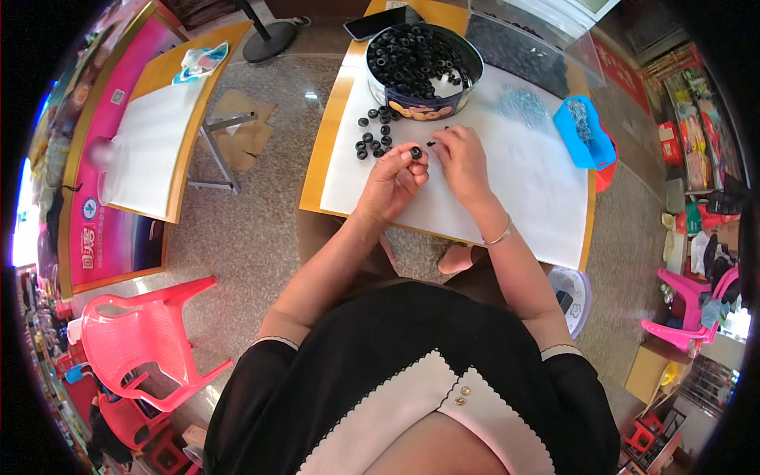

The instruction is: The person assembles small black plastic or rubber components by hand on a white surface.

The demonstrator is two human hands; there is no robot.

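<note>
My left hand [393, 180] is closed, with a small round black part [416, 152] that has a hole in its middle held between thumb and fingertips. Close beside it, my right hand [462, 162] pinches a tiny dark piece [431, 143] whose kind is too small to make out. The two hands are apart, just above the near half of the white-covered table [514, 214]. Several loose black round parts [366, 146] lie to the left of my hands. Beyond them stands a round tin [427, 109] filled with more of these black parts and something white.
A phone [383, 22] lies behind the tin. A clear bin [518, 55] of dark pieces stands at the back right. Thin shiny pieces [522, 107] lie near a blue basket [576, 154]. Left are another table [150, 150] and a pink chair [142, 340]; a basin [571, 297] sits low right.
</note>
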